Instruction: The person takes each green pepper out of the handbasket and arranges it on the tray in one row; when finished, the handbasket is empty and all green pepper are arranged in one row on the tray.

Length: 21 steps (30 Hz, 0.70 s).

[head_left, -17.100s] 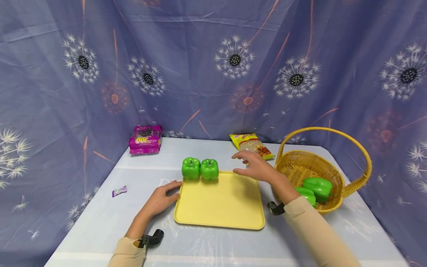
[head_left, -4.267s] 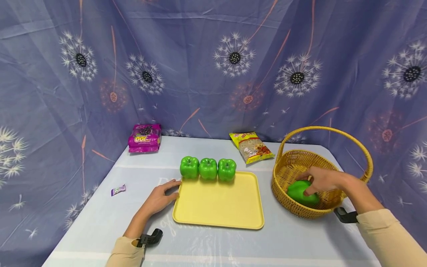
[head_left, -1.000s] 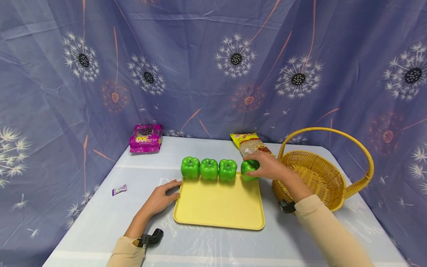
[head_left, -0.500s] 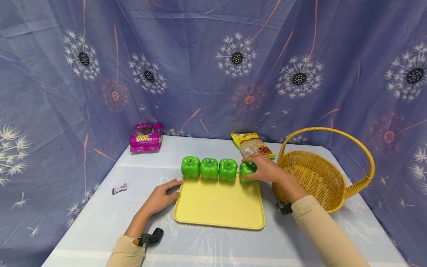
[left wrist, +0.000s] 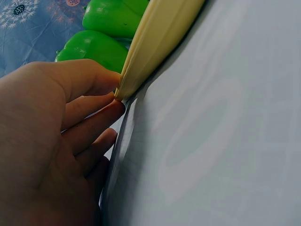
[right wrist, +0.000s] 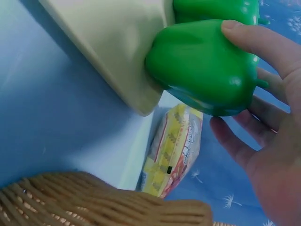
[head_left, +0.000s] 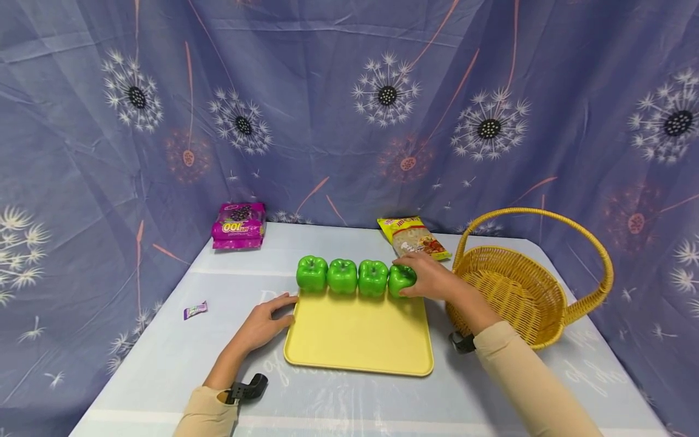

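Note:
Four-lobed green bell peppers stand side by side in a row along the far edge of a yellow tray (head_left: 357, 340). My right hand (head_left: 428, 279) holds the rightmost bell pepper (head_left: 400, 281), close beside its neighbour (head_left: 373, 278). In the right wrist view, the thumb (right wrist: 249, 37) lies on one side of this pepper and fingers are on the other; its stem points toward the palm. My left hand (head_left: 262, 325) rests at the tray's left rim, fingers loosely bent. The left wrist view has its fingertips touching the tray corner (left wrist: 129, 80).
A wicker basket (head_left: 557, 297) with a tall handle stands right of the tray. Behind are a yellow snack bag (head_left: 417, 237) and a purple package (head_left: 238, 227). A small purple wrapped candy (head_left: 195, 310) lies at left. A blue dandelion-print curtain (head_left: 306, 121) hangs behind the table.
The row has grown from two peppers, as my right hand brought others from the basket. Over the last second it slid the rightmost pepper left toward its neighbour. My left hand stayed put.

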{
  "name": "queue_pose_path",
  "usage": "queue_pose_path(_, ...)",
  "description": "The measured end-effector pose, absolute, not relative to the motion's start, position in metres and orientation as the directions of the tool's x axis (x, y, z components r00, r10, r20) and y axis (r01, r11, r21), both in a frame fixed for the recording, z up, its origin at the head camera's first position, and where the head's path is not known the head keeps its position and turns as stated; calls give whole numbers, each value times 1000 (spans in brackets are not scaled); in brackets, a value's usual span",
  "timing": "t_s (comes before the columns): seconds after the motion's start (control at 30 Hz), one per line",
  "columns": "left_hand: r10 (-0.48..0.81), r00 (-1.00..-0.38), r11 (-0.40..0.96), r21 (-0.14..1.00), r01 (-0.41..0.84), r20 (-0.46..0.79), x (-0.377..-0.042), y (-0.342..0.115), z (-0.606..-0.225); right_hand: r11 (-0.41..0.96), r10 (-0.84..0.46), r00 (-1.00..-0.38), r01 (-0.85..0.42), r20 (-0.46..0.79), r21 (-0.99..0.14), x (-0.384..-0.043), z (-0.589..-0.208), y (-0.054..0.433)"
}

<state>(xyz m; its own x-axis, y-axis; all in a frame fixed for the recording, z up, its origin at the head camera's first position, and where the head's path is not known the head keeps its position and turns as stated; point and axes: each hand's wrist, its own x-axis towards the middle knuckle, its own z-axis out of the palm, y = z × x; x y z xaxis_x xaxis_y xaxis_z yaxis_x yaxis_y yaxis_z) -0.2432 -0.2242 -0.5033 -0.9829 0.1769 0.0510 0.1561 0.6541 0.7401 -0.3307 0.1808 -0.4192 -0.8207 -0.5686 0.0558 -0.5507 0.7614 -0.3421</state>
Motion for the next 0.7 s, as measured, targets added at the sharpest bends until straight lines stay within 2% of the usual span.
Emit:
queue_pose_path(0.4, 180, -982, 653, 741, 157, 50, -241, -225, -504, 764, -565, -824, -546, 52, -345, -329, -421, 177)
queue_pose_path(0.7, 182, -981, 649, 742, 167, 61, -241, -226, -505, 769, -531, -842, -527, 97, -360, -319, -413, 189)
